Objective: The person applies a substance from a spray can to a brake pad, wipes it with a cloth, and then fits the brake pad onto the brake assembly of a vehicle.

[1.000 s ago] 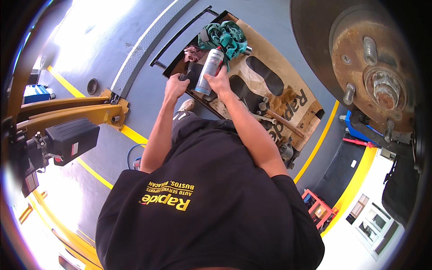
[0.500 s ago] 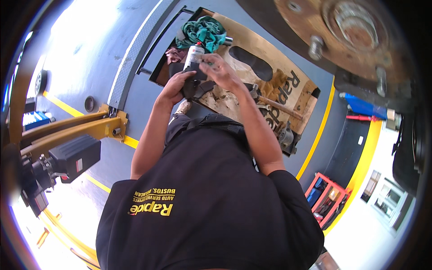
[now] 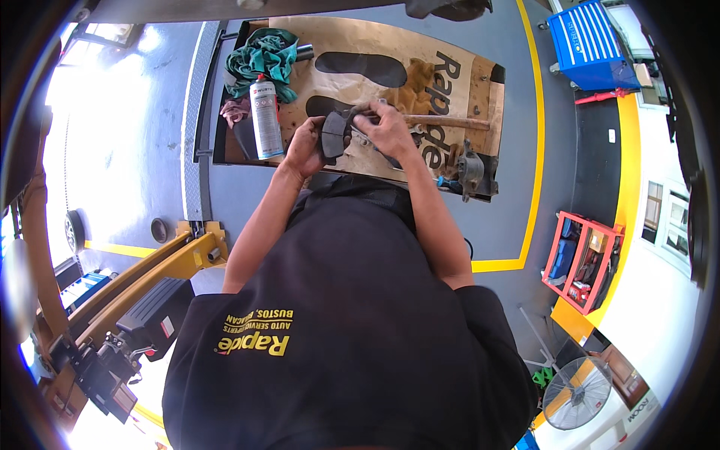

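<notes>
A dark grey brake pad [image 3: 334, 135] with a groove across its face is gripped at its edge by my left hand [image 3: 304, 150], fingers curled behind it. My right hand [image 3: 388, 131] is closed at the pad's right side, its fingertips on a dark piece that looks like a second brake pad, mostly hidden by the fingers. To the left of my hands stands a white spray can [image 3: 266, 124] with a red top. A hammer's wooden handle [image 3: 450, 121] extends to the right beyond my right hand.
Beneath lies a tray or board covered with a brown paper mat [image 3: 337, 37] printed with dark footprints. On it are a green cloth [image 3: 262, 60], a brown rag [image 3: 424, 86] and a brake caliper [image 3: 471, 171]. A yellow lift arm [image 3: 202, 251] is at left, a red rack [image 3: 583, 261] at right.
The view has shifted, and the rusty hub at upper right has left it. My right hand has come down onto the pads; the spray can now stands apart from my hands.
</notes>
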Demonstrator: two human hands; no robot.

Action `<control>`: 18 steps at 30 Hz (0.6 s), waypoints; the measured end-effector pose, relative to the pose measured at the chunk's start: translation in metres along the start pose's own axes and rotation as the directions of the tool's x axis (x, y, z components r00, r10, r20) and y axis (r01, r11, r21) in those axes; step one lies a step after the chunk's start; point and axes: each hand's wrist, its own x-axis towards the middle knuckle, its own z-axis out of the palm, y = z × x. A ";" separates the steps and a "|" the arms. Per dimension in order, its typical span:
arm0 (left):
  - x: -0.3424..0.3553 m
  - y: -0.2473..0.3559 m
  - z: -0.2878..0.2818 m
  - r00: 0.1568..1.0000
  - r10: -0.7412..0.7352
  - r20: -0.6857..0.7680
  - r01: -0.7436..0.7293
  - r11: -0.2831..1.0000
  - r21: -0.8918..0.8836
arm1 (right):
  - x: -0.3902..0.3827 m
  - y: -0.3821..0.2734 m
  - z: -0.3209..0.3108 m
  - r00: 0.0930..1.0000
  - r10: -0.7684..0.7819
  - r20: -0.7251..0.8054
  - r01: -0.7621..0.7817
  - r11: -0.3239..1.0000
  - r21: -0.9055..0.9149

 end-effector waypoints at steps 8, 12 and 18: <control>0.011 -0.014 0.006 0.984 0.089 0.151 -0.063 0.984 -0.168 | -0.007 -0.013 0.014 0.977 -0.051 -0.209 0.067 0.995 0.071; 0.008 -0.015 0.019 0.993 0.062 0.098 -0.051 0.992 -0.116 | -0.011 -0.023 0.011 0.995 0.068 0.070 -0.064 0.997 -0.052; 0.012 -0.024 0.013 0.982 -0.036 0.185 0.079 0.970 -0.229 | -0.007 -0.003 0.020 0.963 -0.113 -0.244 0.034 0.952 -0.306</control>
